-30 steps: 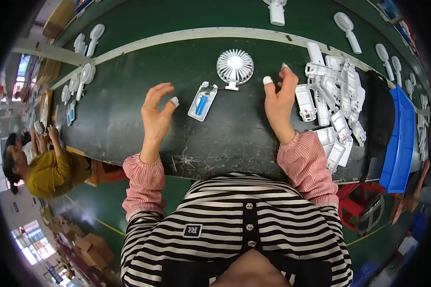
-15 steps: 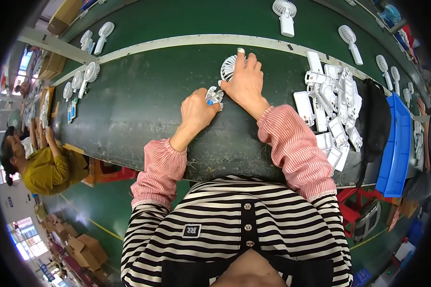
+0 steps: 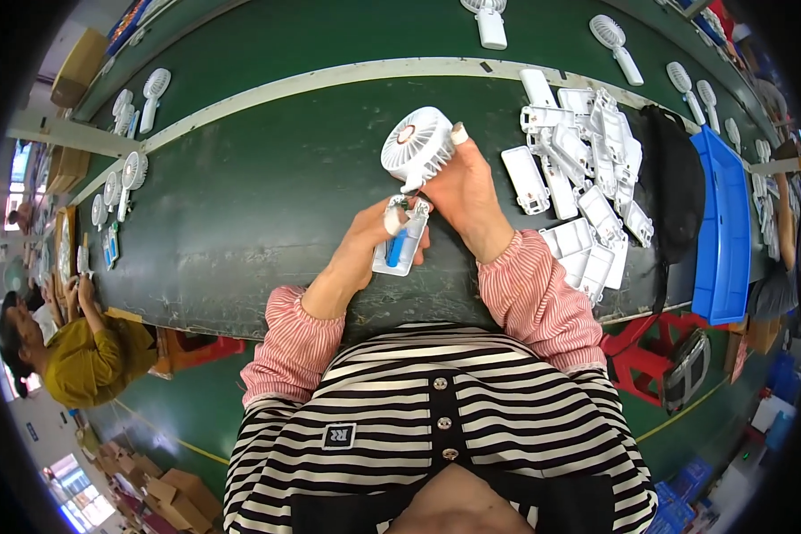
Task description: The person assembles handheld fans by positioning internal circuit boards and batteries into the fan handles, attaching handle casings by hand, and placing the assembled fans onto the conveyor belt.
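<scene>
My right hand [image 3: 470,198] is closed around the white round head of a small handheld fan [image 3: 416,145], its grille facing up and left. Just below it, my left hand [image 3: 358,247] grips the fan's white handle shell [image 3: 408,260], with the thumb on its upper end. The shell's open side faces up, and a blue battery [image 3: 395,249] lies inside. The fan head's neck meets the handle's top between my hands; whether the two are fully joined I cannot tell. Fingertips of both hands are partly hidden, and pale wraps cover both thumb tips.
To the right lies a heap of white handle covers [image 3: 587,147], beside a black bag [image 3: 672,196] and a blue bin [image 3: 723,231]. Finished-looking fans [image 3: 616,49] lie on the green belt [image 3: 329,36] beyond a pale rail. Several fans [image 3: 132,178] lie at left, near a seated person [image 3: 89,356].
My right hand has raised the fan head off the table and turned its grille up. My left hand has turned the handle shell, so its open side with the battery now shows.
</scene>
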{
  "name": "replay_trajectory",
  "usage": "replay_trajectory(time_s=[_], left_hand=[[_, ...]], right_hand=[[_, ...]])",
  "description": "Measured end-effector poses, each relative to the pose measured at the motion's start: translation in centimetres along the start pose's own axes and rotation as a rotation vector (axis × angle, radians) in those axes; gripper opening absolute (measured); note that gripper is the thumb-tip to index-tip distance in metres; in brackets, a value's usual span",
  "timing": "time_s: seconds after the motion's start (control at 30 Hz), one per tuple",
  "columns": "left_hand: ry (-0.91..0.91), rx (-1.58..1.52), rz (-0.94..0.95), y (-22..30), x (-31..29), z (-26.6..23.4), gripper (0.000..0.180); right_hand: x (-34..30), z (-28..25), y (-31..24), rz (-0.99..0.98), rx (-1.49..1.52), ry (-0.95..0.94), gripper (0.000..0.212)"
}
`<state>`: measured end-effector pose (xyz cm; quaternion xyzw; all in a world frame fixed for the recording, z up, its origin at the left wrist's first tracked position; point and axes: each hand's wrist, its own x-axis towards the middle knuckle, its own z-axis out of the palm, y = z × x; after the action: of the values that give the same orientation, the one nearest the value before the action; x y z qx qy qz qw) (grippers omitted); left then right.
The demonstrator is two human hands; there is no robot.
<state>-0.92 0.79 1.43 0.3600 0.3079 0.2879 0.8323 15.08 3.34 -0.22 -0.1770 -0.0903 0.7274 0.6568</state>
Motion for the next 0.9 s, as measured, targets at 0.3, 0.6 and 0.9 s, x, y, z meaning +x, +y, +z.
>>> replay_trajectory(time_s=[0.3, 0.6, 0.9], left_hand=[[0.084, 0.119, -0.021, 0.4, -0.1, 1.3, 0.034], [0.234, 0.174, -0.053, 1.5, 0.0, 1.5, 0.023], [0.224, 0.097, 0.017, 1.6, -0.7, 0.2, 0.029]], right_hand=[[-1.2, -0.3, -2.1, 0.105, 0.019, -0.063, 0.039], [-2.4, 0.4, -4.2, -0.064, -0.54, 0.021, 0.058], [-2.4, 0.6, -4.7, -0.093, -0.54, 0.047, 0.051]])
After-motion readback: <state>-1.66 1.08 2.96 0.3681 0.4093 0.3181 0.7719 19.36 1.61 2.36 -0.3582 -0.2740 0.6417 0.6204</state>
